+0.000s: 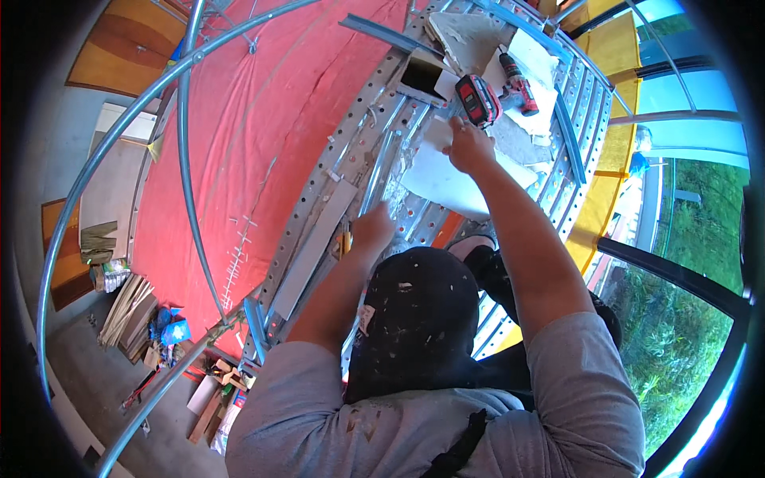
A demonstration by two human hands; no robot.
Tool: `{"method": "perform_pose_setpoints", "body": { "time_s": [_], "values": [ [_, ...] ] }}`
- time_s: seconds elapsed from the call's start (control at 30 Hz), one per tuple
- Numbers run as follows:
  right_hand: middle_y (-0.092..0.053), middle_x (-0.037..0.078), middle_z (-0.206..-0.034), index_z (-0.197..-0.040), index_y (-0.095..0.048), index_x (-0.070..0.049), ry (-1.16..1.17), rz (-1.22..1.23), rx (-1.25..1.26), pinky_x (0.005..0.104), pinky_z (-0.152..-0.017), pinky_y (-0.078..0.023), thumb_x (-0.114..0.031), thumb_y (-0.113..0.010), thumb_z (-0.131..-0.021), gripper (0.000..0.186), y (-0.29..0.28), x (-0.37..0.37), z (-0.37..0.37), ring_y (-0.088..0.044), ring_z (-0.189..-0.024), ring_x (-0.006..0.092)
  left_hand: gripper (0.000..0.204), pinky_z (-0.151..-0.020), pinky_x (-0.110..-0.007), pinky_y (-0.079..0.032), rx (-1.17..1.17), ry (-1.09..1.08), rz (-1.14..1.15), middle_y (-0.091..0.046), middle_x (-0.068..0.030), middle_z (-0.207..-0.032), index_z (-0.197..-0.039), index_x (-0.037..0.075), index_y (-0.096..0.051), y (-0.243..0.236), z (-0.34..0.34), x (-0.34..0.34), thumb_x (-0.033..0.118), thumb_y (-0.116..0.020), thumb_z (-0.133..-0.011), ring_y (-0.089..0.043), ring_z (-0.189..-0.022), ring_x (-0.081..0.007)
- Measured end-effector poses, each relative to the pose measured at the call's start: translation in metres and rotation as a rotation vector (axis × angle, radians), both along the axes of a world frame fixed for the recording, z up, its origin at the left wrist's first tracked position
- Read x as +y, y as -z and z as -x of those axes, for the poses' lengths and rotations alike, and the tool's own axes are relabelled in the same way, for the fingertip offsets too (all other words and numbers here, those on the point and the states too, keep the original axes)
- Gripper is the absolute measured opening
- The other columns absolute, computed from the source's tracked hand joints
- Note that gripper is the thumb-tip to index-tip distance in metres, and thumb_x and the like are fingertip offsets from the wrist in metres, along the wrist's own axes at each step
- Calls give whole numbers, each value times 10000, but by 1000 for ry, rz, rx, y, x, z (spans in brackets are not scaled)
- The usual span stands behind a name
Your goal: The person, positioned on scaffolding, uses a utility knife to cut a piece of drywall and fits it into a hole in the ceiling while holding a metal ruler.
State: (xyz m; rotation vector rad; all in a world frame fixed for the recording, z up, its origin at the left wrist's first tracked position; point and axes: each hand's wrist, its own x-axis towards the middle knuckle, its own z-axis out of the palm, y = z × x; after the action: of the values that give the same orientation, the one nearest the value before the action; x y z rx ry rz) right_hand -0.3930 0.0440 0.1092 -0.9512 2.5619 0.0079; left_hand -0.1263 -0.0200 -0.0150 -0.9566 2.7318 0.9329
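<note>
My left hand (373, 229) is closed, low over the perforated metal platform (307, 217), beside a shiny strip (381, 171). Whatever it grips, if anything, is hidden. My right hand (472, 149) reaches forward above a white sheet (434, 177), thumb and forefinger apart. No object shows between those fingers. Just past its fingertips is a red and black battery pack (478, 101); whether they touch is unclear. A red and black cordless drill (519, 84) lies beside the pack on pale board pieces.
An open box (424, 77) and a metal channel (389, 33) lie farther off. A long flat grey strip (317, 247) rests along the left side. Red sheeting (215, 159) and curved metal tubes (185, 135) border the platform's left. Yellow fabric (603, 203) and windows are right.
</note>
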Motion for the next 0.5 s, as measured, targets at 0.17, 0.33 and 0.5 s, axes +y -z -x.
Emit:
{"method": "perform_pose_setpoints", "body": {
  "time_s": [0.17,0.33,0.5],
  "values": [
    [-664,153,-1209,-1284,-516,-127,20,31,26,595,-904,-479,-271,-781,-835,541,-7,5,1,-651,-1122,380,212,-676,-573,-531,-127,32,-28,-701,-233,-809,-1055,53,-606,-8,0,2,167,-494,-915,-704,-775,-430],
    [-666,127,-1209,-1302,-516,-145,8,46,25,607,-945,-451,-269,-762,-847,532,-13,-5,-8,-645,-1139,354,163,-684,-582,-524,-6,-23,34,-698,-221,-814,-1019,66,-584,11,5,-3,167,-511,-915,-692,-775,-445],
    [-665,104,-1213,-1322,-518,-164,27,11,75,617,-962,-435,-261,-762,-845,545,-2,16,-5,-642,-1153,326,220,-624,-555,-534,-126,52,6,-698,-197,-770,-1056,51,-589,-5,-8,13,175,-528,-885,-703,-715,-408]
  ]
}}
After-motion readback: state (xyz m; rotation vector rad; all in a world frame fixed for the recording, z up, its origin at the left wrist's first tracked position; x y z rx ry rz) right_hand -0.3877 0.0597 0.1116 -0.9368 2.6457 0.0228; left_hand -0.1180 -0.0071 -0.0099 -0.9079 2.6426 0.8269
